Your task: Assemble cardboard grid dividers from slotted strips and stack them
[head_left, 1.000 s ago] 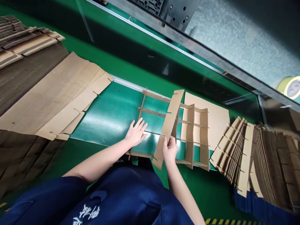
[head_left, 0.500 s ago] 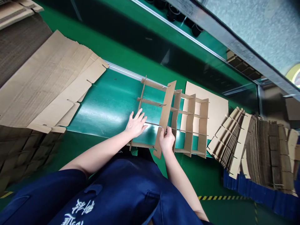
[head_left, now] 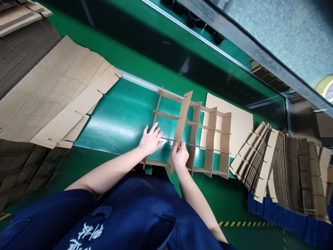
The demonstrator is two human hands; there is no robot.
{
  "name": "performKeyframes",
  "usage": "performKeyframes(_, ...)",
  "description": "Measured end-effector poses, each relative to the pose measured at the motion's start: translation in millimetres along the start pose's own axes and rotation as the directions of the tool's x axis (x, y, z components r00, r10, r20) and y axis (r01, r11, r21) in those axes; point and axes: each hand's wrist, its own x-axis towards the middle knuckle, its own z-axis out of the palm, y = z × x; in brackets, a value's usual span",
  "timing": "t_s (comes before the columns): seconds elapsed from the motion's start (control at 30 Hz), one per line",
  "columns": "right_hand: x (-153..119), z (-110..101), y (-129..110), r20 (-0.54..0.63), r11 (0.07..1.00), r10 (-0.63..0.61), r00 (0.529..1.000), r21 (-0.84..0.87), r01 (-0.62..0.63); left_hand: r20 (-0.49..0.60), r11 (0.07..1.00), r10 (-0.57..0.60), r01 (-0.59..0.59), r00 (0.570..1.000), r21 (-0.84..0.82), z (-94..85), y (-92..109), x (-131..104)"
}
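Observation:
A cardboard divider grid (head_left: 209,132) of interlocked slotted strips lies in front of me on the green table. One crosswise cardboard strip (head_left: 182,116) stands across the long strips, left of the grid's middle. My right hand (head_left: 180,155) is closed around the lower part of that strip, thumb on its near face. Fingers spread, my left hand (head_left: 151,139) rests over the grid's left cells, close to a long strip and the leftmost crosswise strip. Whether the held strip's slots are fully seated, I cannot tell.
Flat cardboard sheets (head_left: 59,86) are stacked on the left. A plain cardboard sheet (head_left: 241,121) lies under the grid's right end. More slotted strips (head_left: 288,166) stand bunched at the right, above blue material (head_left: 260,204). A metal shelf edge (head_left: 241,38) crosses the upper right.
My right hand and the crosswise strip it holds have shifted slightly left along the grid. My left hand has stayed nearly in place.

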Motion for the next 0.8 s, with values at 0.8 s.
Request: performKeyframes(0.8, 7.1, 6.2, -1.7, 0.053, 0.978, -0.210, 0.976, 0.022, 0.209, -0.045, 1.000, -0.009, 0.008, 0.999, -0.009, -0.7, 3.0, 0.2)
